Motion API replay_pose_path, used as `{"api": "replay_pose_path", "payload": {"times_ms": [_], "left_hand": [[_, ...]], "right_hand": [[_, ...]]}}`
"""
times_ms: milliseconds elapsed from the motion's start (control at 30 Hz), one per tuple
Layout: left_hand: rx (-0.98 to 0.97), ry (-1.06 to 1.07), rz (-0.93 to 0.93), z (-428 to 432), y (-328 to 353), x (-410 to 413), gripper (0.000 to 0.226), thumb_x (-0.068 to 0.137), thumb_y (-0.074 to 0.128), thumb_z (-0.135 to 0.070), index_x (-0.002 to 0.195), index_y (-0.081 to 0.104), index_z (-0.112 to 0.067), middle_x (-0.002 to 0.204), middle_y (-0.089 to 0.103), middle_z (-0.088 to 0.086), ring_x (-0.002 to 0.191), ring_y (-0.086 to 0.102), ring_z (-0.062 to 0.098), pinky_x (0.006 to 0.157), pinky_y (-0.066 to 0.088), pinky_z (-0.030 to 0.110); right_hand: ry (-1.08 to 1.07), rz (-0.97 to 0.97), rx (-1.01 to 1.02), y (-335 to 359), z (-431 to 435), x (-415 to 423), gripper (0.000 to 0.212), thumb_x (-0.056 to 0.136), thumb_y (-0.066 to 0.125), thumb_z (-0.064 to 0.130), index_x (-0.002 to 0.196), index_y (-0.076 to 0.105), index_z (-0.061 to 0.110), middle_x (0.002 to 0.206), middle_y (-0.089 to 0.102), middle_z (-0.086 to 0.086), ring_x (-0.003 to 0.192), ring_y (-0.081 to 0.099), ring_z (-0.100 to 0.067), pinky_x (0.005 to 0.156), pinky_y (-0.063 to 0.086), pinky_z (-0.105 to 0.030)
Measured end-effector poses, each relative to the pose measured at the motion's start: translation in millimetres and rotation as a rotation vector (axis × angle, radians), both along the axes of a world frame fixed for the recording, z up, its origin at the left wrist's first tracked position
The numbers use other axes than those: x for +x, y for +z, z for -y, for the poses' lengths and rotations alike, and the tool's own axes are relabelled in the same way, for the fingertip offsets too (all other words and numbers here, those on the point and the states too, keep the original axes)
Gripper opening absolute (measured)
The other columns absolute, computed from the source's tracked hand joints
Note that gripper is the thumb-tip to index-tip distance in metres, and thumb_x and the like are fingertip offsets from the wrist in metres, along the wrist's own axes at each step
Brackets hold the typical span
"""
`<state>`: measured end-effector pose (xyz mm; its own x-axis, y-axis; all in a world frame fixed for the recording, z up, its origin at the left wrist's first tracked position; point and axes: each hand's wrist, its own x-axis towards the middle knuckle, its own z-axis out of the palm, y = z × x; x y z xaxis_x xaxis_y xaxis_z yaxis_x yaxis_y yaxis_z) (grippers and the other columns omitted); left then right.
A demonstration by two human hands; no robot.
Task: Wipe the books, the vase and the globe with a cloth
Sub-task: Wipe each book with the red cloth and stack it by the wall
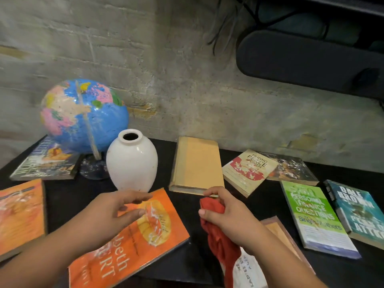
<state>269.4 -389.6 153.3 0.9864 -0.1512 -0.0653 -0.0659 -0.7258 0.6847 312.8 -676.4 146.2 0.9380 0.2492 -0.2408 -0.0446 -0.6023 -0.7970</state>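
On the black table (62, 192), far left, an orange book (19, 215) runs out of view. Behind it the globe (83, 115) stands with its base beside a dark magazine (45, 163), and the white vase (132, 161) stands upright just right of the globe. The left hand (112, 213) is open, its fingers stretched over the top corner of an orange paperback (135, 246), just short of the vase. It is too blurred to tell whether it touches the cover. The right hand (226, 213) grips a bunched red cloth (218, 242) at the near edge of a tan hardback (196, 165). The cloth's lower end hangs out of sight. A brown book (278, 229) is mostly hidden under that forearm. Further right lie a cream book (249, 171) overlapping a dark book (293, 169), a green book (318, 219), and a teal book (361, 213) cut off at the edge.
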Motion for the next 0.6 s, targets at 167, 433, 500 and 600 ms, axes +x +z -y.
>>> {"api": "replay_pose_path", "payload": {"times_ms": [167,433,500,600], "left_hand": [[0.275,0.241,-0.030,-18,-15,-50,0.056,0.084,0.069,-0.041,0.132,0.040,-0.047,0.136,0.041,-0.026,0.127,0.045,0.002,0.100,0.035,0.019],[0.334,0.379,-0.214,-45,-49,-102,0.097,0.075,0.075,-0.050,0.152,0.020,-0.024,0.157,0.023,-0.008,0.135,0.038,0.009,0.109,0.032,0.025],[0.349,0.363,-0.209,-50,-50,-100,0.101,0.075,0.075,-0.050,0.153,0.017,-0.023,0.159,0.017,-0.008,0.140,0.032,0.009,0.112,0.028,0.026],[0.348,0.339,-0.230,-62,-52,-91,0.107,0.072,0.076,-0.055,0.154,0.014,-0.023,0.161,0.009,-0.010,0.143,0.026,0.010,0.114,0.025,0.029]], "right_hand": [[0.102,0.003,-0.077,-8,-13,-18,0.024,0.087,0.066,0.039,0.101,0.049,0.046,0.103,0.059,0.008,0.090,0.061,-0.012,0.082,0.052,-0.032],[0.188,0.115,-0.234,-24,-43,-34,0.027,0.092,0.060,0.035,0.118,0.058,0.041,0.113,0.048,0.007,0.105,0.052,-0.013,0.085,0.041,-0.026],[0.137,0.178,-0.237,-23,-51,-30,0.024,0.091,0.061,0.033,0.114,0.057,0.040,0.109,0.048,0.008,0.101,0.053,-0.012,0.082,0.043,-0.026],[0.076,0.246,-0.301,-26,-62,-24,0.020,0.091,0.060,0.033,0.110,0.057,0.039,0.111,0.046,0.010,0.099,0.052,-0.011,0.077,0.040,-0.025]]}}
